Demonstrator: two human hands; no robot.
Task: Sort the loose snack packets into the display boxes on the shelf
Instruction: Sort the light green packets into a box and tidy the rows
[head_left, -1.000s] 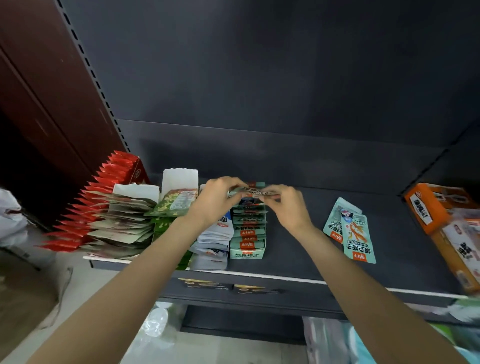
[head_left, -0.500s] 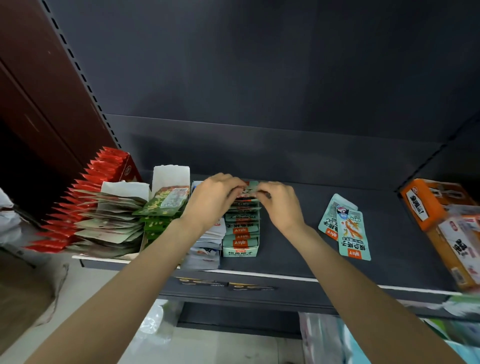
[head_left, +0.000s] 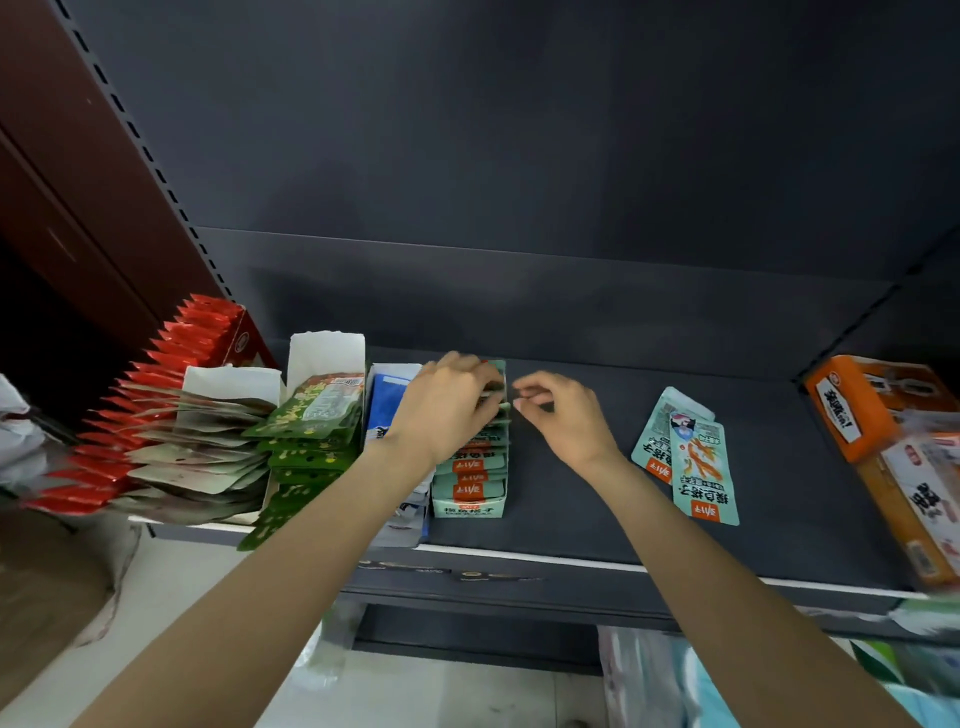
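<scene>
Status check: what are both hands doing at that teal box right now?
Left hand pressing packets in teal display box. Right hand empty, beside it. Two loose teal packets waiting on shelf. Nothing blocking.

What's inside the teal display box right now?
The teal display box holds a row of matching teal packets standing one behind another. The left hand covers the rear packets, so how far back the row runs cannot be seen.
</scene>
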